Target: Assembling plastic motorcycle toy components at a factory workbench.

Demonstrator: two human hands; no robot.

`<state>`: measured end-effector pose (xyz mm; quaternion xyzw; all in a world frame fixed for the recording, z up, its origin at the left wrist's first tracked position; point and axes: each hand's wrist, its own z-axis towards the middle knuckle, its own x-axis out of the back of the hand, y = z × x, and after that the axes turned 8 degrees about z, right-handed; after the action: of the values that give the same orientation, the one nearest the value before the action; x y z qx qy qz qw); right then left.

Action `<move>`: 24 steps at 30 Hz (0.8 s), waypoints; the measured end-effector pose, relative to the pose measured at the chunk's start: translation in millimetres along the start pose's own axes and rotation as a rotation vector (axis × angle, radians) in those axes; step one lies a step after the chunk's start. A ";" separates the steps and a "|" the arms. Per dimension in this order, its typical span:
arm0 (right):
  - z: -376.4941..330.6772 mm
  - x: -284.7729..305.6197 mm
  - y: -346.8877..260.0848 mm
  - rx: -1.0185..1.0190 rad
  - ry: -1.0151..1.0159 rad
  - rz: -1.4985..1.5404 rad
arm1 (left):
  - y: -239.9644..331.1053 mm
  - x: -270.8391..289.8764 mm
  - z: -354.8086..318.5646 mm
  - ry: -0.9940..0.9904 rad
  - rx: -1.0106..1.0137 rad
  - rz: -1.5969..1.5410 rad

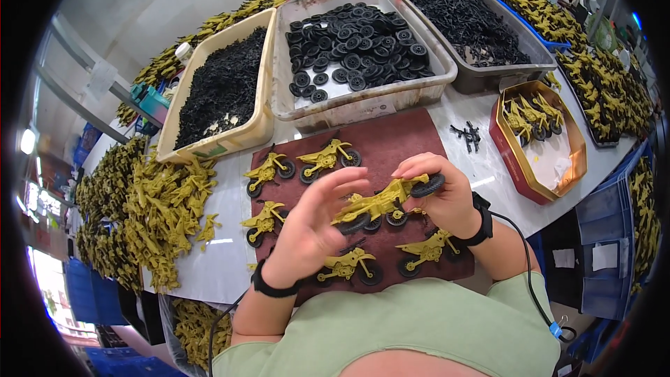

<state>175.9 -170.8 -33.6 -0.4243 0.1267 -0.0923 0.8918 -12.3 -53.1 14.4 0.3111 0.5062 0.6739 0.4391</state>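
At frame center I see my right hand [447,199] pinching the toy motorcycle [380,204] by its wheel, left hand [314,227] fingers spread beside it. It looks light, stiff plastic; I'd grip the frame.

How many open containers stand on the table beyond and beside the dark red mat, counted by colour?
Cream bin: 1
Off-white bin: 1
Grey bin: 1
Red and gold tin: 1
Total: 4
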 end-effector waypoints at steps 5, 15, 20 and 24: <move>-0.9 -3.0 -1.0 0.049 -0.070 -0.131 | 8.0 -4.6 -5.2 0.046 -0.322 0.912; -5.5 -17.2 -2.6 0.202 -0.127 -0.261 | 2.3 -13.1 -7.6 0.107 -0.460 1.084; -4.5 -22.3 -9.2 0.152 -0.145 -0.305 | 1.4 -13.9 -9.6 0.127 -0.486 1.075; -13.0 -26.0 -11.4 0.096 -0.093 -0.298 | 0.2 -15.5 -10.4 0.111 -0.413 1.043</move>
<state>146.5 -180.3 -28.7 -0.3993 0.0164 -0.2097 0.8923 -14.8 -71.5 11.9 0.3918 0.1651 0.9022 0.0726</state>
